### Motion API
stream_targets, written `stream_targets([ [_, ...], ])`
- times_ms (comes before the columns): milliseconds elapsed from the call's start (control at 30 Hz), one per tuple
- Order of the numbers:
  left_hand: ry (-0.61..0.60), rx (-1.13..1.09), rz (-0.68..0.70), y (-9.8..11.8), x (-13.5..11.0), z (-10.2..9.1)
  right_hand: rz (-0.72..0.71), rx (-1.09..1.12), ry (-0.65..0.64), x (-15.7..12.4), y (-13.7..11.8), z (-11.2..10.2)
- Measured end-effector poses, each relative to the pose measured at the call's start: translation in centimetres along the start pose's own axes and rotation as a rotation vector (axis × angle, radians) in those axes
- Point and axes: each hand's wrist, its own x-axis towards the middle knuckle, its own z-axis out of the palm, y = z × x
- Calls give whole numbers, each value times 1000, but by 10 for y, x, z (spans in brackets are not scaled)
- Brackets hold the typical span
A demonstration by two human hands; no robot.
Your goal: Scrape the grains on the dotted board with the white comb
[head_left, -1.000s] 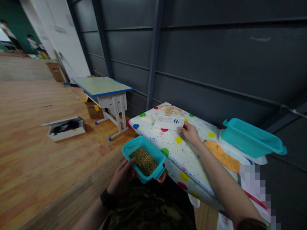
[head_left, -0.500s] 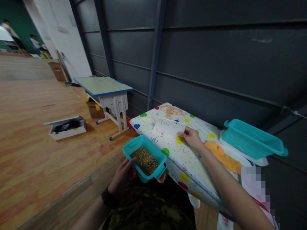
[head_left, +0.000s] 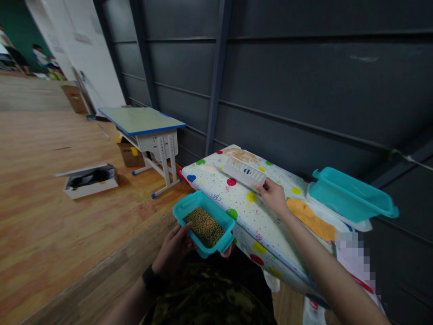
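My left hand [head_left: 174,248] is closed on a small teal plastic container [head_left: 221,216], thumb over the near rim and fingertips showing beyond its far right end. Round, dry, tan-green beans [head_left: 204,225] lie in the container, which I hold in front of my body beside the table edge. In my right hand [head_left: 272,196] is the near end of a white plastic slotted tray [head_left: 241,174], tilted above the table [head_left: 208,178] with its spotted cloth. Just beyond the tray, small light-brown grains [head_left: 241,155] are scattered on the cloth.
A larger teal bin [head_left: 353,194] stands on a white lid at the right, near an orange cloth [head_left: 309,219]. The dark panelled wall [head_left: 304,81] runs behind. To the left are a school desk [head_left: 142,121] and an open white box [head_left: 91,183] on the floor.
The slotted tray in my right hand has turned, so its slots now show more openly, and it has shifted slightly right. My left hand and the bean container have stayed put.
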Motion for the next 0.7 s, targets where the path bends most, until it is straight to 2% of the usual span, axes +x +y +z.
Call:
stream_targets([
  [100,8,-8,-11,3,-2,1,77,-152,38,16,1,4],
  [267,35,-12,-15,3,-2,1,86,-251,6,19,1,10],
  [500,73,-18,-20,4,-4,4,54,-182,-1,12,4,5],
  [700,49,-20,-22,5,-4,5,67,-136,-13,4,6,0],
])
